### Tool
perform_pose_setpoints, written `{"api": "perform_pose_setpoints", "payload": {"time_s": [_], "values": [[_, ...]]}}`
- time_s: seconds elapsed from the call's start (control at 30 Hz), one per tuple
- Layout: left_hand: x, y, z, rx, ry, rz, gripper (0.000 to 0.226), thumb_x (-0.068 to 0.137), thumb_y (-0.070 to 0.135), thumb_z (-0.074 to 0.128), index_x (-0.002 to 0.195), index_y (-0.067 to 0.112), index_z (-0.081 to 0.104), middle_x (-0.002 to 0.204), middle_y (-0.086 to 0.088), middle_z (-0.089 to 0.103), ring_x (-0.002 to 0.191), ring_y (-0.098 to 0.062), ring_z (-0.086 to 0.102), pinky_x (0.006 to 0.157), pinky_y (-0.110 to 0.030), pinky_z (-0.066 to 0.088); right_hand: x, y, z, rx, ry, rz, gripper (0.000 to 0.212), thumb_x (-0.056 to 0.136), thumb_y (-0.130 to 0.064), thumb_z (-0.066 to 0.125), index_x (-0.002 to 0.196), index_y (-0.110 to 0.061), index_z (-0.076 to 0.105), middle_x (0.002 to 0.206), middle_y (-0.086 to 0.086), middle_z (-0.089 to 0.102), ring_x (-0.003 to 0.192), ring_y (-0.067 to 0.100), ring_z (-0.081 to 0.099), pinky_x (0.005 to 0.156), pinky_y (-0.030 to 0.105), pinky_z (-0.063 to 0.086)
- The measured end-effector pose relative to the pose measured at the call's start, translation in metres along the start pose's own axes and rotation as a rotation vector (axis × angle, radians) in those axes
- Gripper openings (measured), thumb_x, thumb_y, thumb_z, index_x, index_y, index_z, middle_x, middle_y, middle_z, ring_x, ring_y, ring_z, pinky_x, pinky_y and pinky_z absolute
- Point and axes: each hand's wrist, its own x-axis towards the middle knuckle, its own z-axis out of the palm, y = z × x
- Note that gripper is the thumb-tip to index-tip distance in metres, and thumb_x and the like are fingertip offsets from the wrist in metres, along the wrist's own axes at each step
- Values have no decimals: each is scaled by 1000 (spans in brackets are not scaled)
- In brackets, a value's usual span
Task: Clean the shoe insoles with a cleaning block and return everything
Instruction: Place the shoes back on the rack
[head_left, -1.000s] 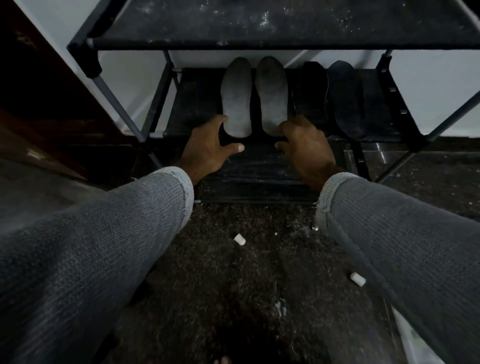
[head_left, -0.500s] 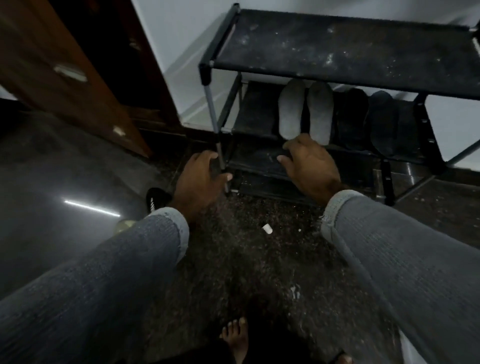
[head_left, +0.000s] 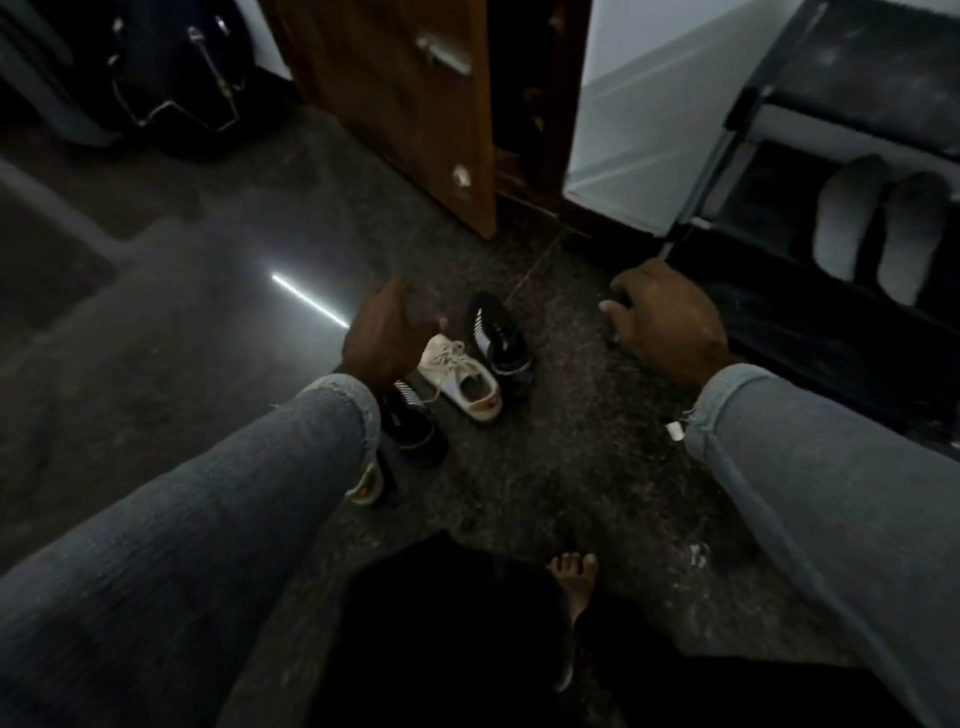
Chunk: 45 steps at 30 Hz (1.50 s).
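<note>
Two grey insoles (head_left: 878, 228) lie side by side on the lower shelf of the black shoe rack (head_left: 831, 109) at the far right. My left hand (head_left: 387, 335) hovers above the shoes on the floor, fingers relaxed and holding nothing. A white sneaker (head_left: 460, 379) lies just right of it, between a black striped shoe (head_left: 498, 332) and another black shoe (head_left: 413, 421) partly under my wrist. My right hand (head_left: 665, 325) hangs near the rack's front left corner, fingers loosely curled, nothing visibly held. A small white piece (head_left: 675, 430) lies on the floor by my right sleeve.
A brown wooden door (head_left: 410, 104) stands open at the top centre, with a white wall (head_left: 639, 119) beside it. Dark bags (head_left: 171, 73) sit at the top left. My bare foot (head_left: 576, 579) rests on the speckled dark floor (head_left: 519, 493).
The view has swung left from the rack to the floor. Both hands have left the grey insoles on the shelf; my left hand has moved over the shoes.
</note>
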Motion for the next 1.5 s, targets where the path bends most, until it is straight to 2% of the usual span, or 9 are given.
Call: {"api": "perform_pose_setpoints", "payload": {"time_s": [0.33, 0.47, 0.57, 0.63, 0.8, 0.93, 1.03, 1.27, 1.5], "values": [[-10, -49, 11, -2, -159, -200, 61, 81, 35, 75, 133, 13, 49, 133, -14, 54, 118, -28, 56, 97, -45, 49, 7, -42, 44, 15, -161, -39, 34, 96, -31, 54, 116, -4, 58, 120, 19, 53, 107, 35, 53, 88, 39, 43], [0, -56, 34, 40, -252, -204, 56, 83, 34, 74, 129, 11, 52, 125, -11, 62, 112, -27, 60, 93, -40, 51, 10, -28, 70, 6, -235, -32, 32, 96, -31, 56, 112, -3, 58, 117, 20, 54, 106, 35, 54, 88, 40, 43], [7, -62, 55, 56, -324, -212, 38, 89, 29, 68, 119, 9, 58, 107, -6, 60, 99, -23, 59, 82, -33, 47, 11, -17, 94, 25, -291, -7, 32, 95, -30, 56, 111, -2, 57, 118, 21, 54, 109, 36, 52, 91, 40, 40], [10, -73, 75, 32, -377, -215, 29, 87, 28, 69, 109, 9, 61, 103, -9, 65, 95, -26, 63, 80, -37, 51, 11, -12, 113, 32, -340, 1, 34, 95, -30, 56, 116, -2, 56, 122, 21, 53, 114, 36, 50, 96, 40, 38], [6, -97, 124, 92, -450, -244, 51, 87, 30, 70, 130, 8, 52, 126, -16, 57, 117, -33, 55, 96, -44, 47, 7, -5, 171, 35, -435, 22, 41, 96, -33, 55, 127, -6, 53, 133, 17, 50, 124, 33, 46, 105, 41, 37], [5, -121, 159, 109, -490, -225, 48, 90, 29, 66, 130, 9, 50, 126, -17, 56, 115, -34, 54, 94, -41, 46, 9, -7, 214, 33, -525, 49, 45, 96, -34, 54, 132, -8, 50, 137, 16, 48, 127, 31, 45, 107, 39, 36], [5, -139, 178, 123, -504, -257, 50, 88, 33, 66, 129, 11, 48, 127, -16, 54, 117, -35, 53, 96, -46, 45, 12, -8, 241, 36, -567, 34, 44, 95, -33, 54, 131, -8, 51, 136, 16, 49, 126, 31, 45, 105, 37, 36], [23, -168, 210, 142, -532, -264, 51, 87, 33, 67, 129, 10, 49, 126, -16, 54, 115, -35, 53, 93, -43, 46, 36, -16, 287, 28, -605, 2, 45, 95, -34, 55, 133, -10, 49, 137, 14, 45, 126, 31, 44, 106, 42, 38], [35, -185, 233, 149, -504, -261, 50, 84, 40, 67, 124, 15, 51, 123, -14, 56, 112, -35, 55, 90, -45, 48, 69, -19, 315, -29, -539, -52, 39, 94, -31, 57, 127, -11, 52, 129, 14, 48, 116, 33, 50, 96, 42, 45]]}}
